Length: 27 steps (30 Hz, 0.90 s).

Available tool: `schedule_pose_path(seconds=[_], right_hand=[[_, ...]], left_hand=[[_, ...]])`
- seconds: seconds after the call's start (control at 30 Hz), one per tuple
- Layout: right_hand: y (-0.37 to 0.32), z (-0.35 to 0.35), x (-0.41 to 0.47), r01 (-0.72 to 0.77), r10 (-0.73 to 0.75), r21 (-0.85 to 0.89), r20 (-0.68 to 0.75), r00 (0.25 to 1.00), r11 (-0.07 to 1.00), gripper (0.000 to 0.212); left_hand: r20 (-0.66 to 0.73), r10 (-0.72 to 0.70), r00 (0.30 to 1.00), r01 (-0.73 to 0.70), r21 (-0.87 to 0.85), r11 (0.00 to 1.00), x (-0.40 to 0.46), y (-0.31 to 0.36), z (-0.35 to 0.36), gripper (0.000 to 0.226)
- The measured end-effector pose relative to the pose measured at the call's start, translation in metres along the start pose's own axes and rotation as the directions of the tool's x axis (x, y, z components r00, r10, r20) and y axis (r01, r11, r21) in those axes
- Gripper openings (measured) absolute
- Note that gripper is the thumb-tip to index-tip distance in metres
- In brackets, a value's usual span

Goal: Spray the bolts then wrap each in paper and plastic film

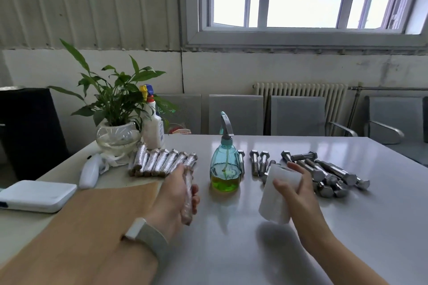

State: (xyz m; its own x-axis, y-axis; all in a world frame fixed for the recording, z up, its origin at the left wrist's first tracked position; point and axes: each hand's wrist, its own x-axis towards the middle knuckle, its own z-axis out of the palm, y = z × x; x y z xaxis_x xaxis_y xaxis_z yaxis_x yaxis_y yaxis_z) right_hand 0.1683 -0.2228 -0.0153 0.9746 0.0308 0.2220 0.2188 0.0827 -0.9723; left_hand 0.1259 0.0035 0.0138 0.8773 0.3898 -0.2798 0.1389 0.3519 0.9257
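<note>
My left hand (176,194) grips a bolt wrapped in paper and clear film (188,196), held lengthwise just in front of a row of several wrapped bolts (159,162). My right hand (294,190) holds a white roll of plastic film (279,194) above the table. Between my hands stands a blue spray bottle (224,169) with green liquid. A pile of several bare steel bolts (324,173) lies behind and right of my right hand. Brown paper sheets (97,210) lie under my left forearm.
The grey table (347,227) carries a potted plant in a glass bowl (118,136), a white spray bottle (154,129), a white handheld device (89,171) and a white box (37,195) at left. Grey chairs (298,115) stand behind the table.
</note>
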Motion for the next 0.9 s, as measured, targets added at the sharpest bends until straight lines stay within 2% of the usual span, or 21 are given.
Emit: schedule_pose_path(seconds=[0.07, 0.1, 0.13, 0.17, 0.23, 0.27, 0.33, 0.43, 0.53, 0.63, 0.67, 0.8, 0.9], right_hand=[[0.003, -0.004, 0.004, -0.009, 0.009, -0.092, 0.003, 1.000, 0.996, 0.049], [0.003, -0.005, 0.004, -0.010, 0.011, -0.134, 0.010, 1.000, 0.991, 0.051], [0.003, -0.006, 0.004, 0.001, 0.003, -0.186, 0.022, 1.000, 0.983, 0.053], [0.002, -0.005, 0.002, 0.019, -0.011, -0.247, 0.036, 0.999, 0.969, 0.055], [-0.001, -0.003, 0.000, 0.067, -0.049, -0.369, 0.060, 0.997, 0.927, 0.057], [-0.002, -0.001, 0.000, 0.096, -0.072, -0.423, 0.072, 0.995, 0.901, 0.058], [-0.003, -0.001, 0.000, 0.137, -0.103, -0.488, 0.095, 0.990, 0.862, 0.061], [-0.005, -0.005, 0.003, 0.166, -0.113, -0.539, 0.129, 0.985, 0.826, 0.066], [-0.004, -0.008, 0.010, 0.156, -0.091, -0.567, 0.141, 0.986, 0.809, 0.068], [-0.003, -0.009, 0.014, 0.150, -0.084, -0.574, 0.140, 0.987, 0.805, 0.068], [-0.003, -0.009, 0.014, 0.148, -0.082, -0.578, 0.139, 0.987, 0.802, 0.068], [-0.006, -0.007, 0.011, 0.143, -0.080, -0.591, 0.133, 0.988, 0.794, 0.069], [-0.010, -0.009, 0.009, 0.125, -0.048, -0.623, 0.138, 0.989, 0.772, 0.074]], left_hand=[[-0.068, 0.016, 0.998, -0.004, 0.169, 0.986, 0.017, 0.025, -0.009, 0.027], [-0.116, 0.099, 0.988, -0.060, 0.302, 0.951, 0.029, 0.038, -0.015, 0.024], [-0.143, 0.226, 0.964, -0.133, 0.478, 0.868, 0.044, 0.050, -0.021, 0.024], [-0.140, 0.357, 0.924, -0.178, 0.668, 0.723, 0.057, 0.062, -0.028, 0.027], [-0.083, 0.531, 0.843, -0.135, 0.924, 0.359, 0.081, 0.083, -0.039, 0.032], [-0.051, 0.572, 0.819, -0.092, 0.972, 0.218, 0.092, 0.090, -0.043, 0.032], [0.002, 0.594, 0.805, -0.016, 1.000, 0.018, 0.110, 0.097, -0.045, 0.036], [0.005, 0.565, 0.825, 0.095, 0.984, -0.148, 0.134, 0.092, -0.046, 0.054], [-0.025, 0.549, 0.835, 0.185, 0.954, -0.238, 0.155, 0.080, -0.057, 0.056], [-0.006, 0.607, 0.795, 0.241, 0.921, -0.305, 0.169, 0.064, -0.064, 0.045], [-0.018, 0.614, 0.789, 0.250, 0.922, -0.294, 0.171, 0.061, -0.065, 0.046], [-0.074, 0.615, 0.785, 0.205, 0.968, -0.145, 0.169, 0.059, -0.064, 0.040], [-0.069, 0.581, 0.811, 0.150, 0.984, -0.092, 0.157, 0.059, -0.067, 0.042]])
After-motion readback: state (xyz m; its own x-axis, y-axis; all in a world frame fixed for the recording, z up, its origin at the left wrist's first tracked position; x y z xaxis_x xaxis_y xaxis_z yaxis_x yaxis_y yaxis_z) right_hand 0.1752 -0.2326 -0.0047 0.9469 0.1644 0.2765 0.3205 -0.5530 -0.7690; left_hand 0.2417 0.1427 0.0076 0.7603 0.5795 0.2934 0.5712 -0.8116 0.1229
